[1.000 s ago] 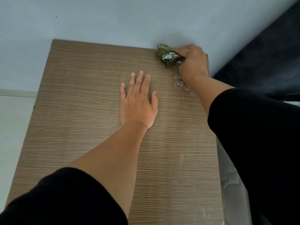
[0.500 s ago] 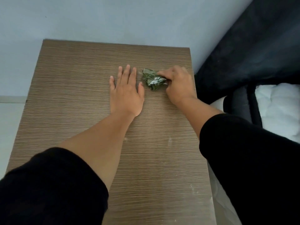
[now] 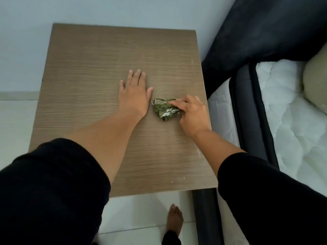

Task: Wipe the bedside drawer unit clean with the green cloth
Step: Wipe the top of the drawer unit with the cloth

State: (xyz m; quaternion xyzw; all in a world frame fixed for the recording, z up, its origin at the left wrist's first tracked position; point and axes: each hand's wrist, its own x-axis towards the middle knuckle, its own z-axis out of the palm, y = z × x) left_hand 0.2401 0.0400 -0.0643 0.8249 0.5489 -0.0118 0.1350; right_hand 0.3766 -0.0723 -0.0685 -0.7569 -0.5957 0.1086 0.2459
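head view looks down on the brown wood-grain top of the bedside drawer unit (image 3: pixel 85 71). left hand (image 3: pixel 134 96) lies flat on it, fingers straight and slightly spread. just beside its thumb, right hand (image 3: pixel 192 115) presses the crumpled green cloth (image 3: pixel 163 108) to the top near the right edge, fingers curled and pinching it. white specks dot the right edge; a mattress (image 3: pixel 292 124) lies at right.
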